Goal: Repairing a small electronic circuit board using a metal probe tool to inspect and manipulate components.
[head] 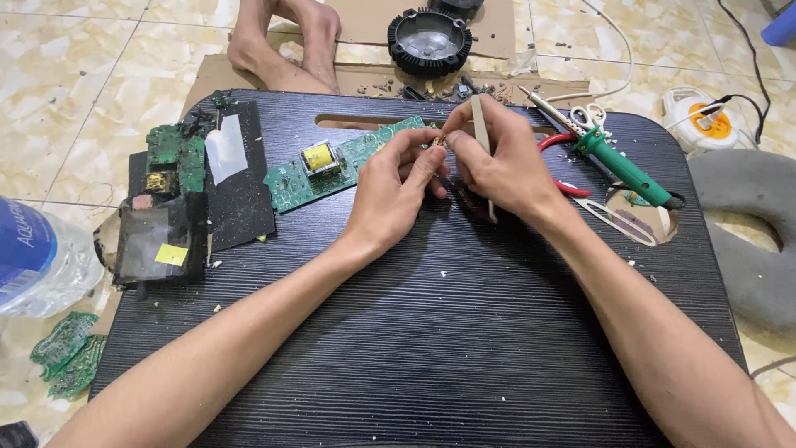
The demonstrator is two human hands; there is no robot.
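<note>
Just above frame centre, the left hand (pixel 396 187) pinches a small brass-coloured component (pixel 437 143) between thumb and fingertips. The right hand (pixel 497 166) is closed on pale tweezers (pixel 481 133), their upper end just beside the component. A green circuit board (pixel 332 166) lies left of both hands on the black board (pixel 431 332); a green-handled soldering iron (pixel 622 166) rests at right.

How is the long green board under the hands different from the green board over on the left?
The long circuit board lies bare and slanted, with one yellow-topped part; the left circuit board is shorter and squarer and sits beside black sheets. The left hand is at the long board's end, while no hand touches the left one. Both are green and lie on the black lap desk.
</note>
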